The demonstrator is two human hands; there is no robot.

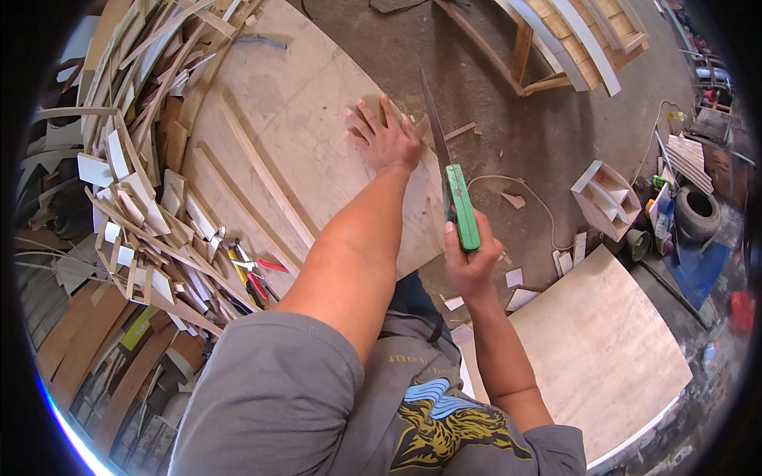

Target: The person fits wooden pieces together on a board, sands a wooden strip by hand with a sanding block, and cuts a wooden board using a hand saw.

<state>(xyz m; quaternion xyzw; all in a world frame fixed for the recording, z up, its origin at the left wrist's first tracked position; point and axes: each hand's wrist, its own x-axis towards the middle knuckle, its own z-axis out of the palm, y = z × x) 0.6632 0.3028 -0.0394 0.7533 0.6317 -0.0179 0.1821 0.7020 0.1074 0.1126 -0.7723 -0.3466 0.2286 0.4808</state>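
My left hand (pixel 385 147) presses flat on a large plywood board (pixel 309 87), fingers spread, near the board's right edge. In my right hand (pixel 475 262) is a hand saw (pixel 463 206), gripped by its green handle. Its long dark blade (pixel 432 111) points up and away, alongside that edge of the board and just right of my left hand. Whether the teeth touch any wood cannot be made out. Two long wooden strips (pixel 266 166) lie on the board to the left of my left arm.
Scrap wood (pixel 135 182) is heaped on the left. Pliers and other hand tools (pixel 252 274) lie by the board's near corner. A curved wooden frame (pixel 556 47) stands at the far right. Another plywood sheet (pixel 595 341), a small wooden box (pixel 607 198) and a tyre (pixel 698 213) are at right.
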